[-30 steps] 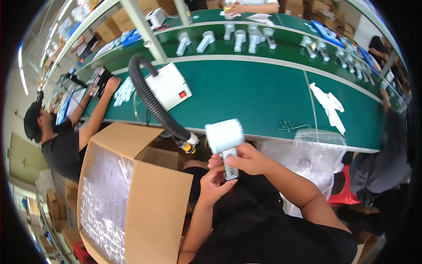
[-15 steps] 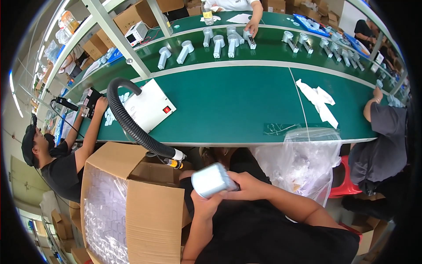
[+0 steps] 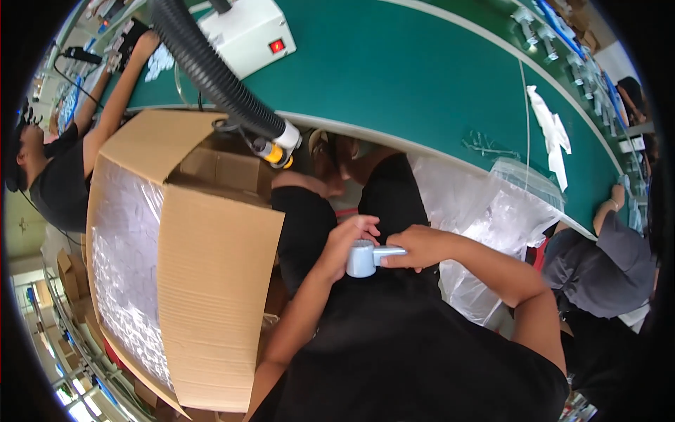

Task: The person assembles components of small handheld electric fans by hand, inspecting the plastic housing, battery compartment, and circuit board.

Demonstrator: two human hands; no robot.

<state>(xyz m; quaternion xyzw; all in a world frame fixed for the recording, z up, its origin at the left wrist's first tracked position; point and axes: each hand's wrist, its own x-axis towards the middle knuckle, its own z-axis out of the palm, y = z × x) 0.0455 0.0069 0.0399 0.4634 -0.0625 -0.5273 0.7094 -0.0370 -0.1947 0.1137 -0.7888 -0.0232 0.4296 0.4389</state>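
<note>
A pale blue handheld device [image 3: 361,259] with a round, cup-like head and a short handle is held over my lap. My right hand [image 3: 419,247] is closed round the handle, with the head pointing left. Beside the head is my left hand [image 3: 346,243], its fingers loosely bent and apart above the rim. Whether its palm touches the head cannot be made out.
A large cardboard box [image 3: 211,295] with clear plastic-wrapped contents stands to my left. Above it hangs a black ribbed hose [image 3: 221,81] beside a white machine [image 3: 249,35] on the green bench [image 3: 401,77]. Clear plastic bags [image 3: 464,232] hang at right; co-workers sit on both sides.
My view has tilted down. The device has come nearer my body and turned; its head now points left. My left hand has loosened from it while my right keeps the handle.
</note>
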